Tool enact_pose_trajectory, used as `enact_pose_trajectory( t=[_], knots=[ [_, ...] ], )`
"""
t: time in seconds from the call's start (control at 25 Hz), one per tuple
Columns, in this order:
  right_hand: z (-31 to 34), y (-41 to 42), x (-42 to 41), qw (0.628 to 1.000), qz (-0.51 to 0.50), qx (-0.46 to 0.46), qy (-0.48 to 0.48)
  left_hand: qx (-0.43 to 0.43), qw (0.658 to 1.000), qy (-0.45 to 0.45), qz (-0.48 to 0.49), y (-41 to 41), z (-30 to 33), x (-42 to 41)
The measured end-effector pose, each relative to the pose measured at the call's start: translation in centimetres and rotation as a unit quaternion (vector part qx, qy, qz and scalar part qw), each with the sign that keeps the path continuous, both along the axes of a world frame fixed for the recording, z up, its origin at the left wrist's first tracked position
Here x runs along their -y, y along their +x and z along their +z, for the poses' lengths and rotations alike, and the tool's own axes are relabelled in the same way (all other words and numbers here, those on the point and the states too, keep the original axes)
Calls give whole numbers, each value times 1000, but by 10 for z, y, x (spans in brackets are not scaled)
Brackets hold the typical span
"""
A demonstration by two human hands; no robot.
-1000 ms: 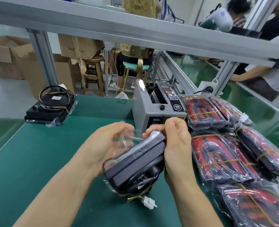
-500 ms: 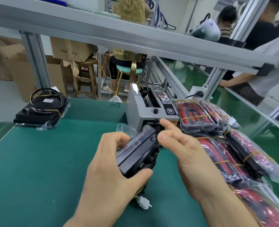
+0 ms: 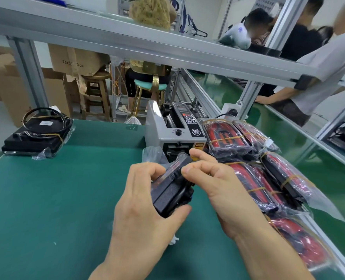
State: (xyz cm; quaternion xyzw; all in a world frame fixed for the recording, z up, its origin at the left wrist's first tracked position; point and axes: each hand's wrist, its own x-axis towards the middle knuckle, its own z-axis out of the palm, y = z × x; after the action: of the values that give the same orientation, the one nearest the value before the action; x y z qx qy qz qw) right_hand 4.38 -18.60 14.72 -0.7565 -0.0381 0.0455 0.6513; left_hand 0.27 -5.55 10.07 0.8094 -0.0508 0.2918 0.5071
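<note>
At upper left of the frame, noted: one wrapped black unit (image 3: 36,138), cable coiled on top, lying on the green bench mat (image 3: 56,199), well apart from the work.

Left of centre: left hand (image 3: 145,209) curled round a black module (image 3: 171,193), thumb under the near end, fingers over the far side, module held clear above the mat. Clear bag (image 3: 154,156) drawn over the module, loose mouth bunched at the far end. Small white connector (image 3: 173,240) showing just below the left hand.

Right of centre: right hand (image 3: 218,190) at the module's upper edge, thumb and forefinger narrowed to a pinch, apparently on the bag's folded flap. Tape between them: cannot tell.

Behind: grey tape dispenser (image 3: 173,132). At right: stack of bagged red-and-black units (image 3: 248,168).

Judged step: closing the bag. Next move calls for pressing the flap flat against the module, with the left grip steady.
</note>
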Motion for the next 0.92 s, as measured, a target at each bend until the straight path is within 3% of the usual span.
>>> enact_pose_trajectory(
  t=[0.48, 0.72, 0.92],
  knots=[
    [-5, 4, -1, 1000, 8, 11, -9, 28, 999, 34, -2, 1, -3, 3],
    [-5, 5, 1, 999, 29, -8, 33, 34, 999, 33, -1, 2, -3, 4],
    [-5, 4, -1, 1000, 24, 13, -5, 37, 999, 37, -4, 3, -3, 4]
  ],
)
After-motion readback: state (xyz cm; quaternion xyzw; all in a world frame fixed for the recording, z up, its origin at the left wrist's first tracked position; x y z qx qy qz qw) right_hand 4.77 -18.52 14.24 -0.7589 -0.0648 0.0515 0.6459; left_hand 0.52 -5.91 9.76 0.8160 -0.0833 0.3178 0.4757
